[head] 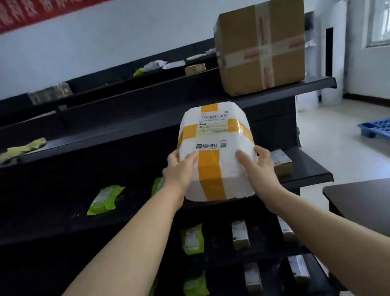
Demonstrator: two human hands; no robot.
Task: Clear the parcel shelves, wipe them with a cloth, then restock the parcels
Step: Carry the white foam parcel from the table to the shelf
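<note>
white parcel (216, 149) gripped in both hands at the front of the middle shelf (312, 169)

the left hand (180, 172) and right hand (259, 164) each curl round a side, thumbs pressed on the near face. whether it rests on the shelf edge or hangs just above it, i cannot tell. with parcels on most shelves, clearing looks likelier than restocking. the next move calls for a level two-handed carry, clear of the small brown box (281, 162) just beside it. the parcel is bulging and white, crossed with yellow tape, with printed labels on top.
</note>
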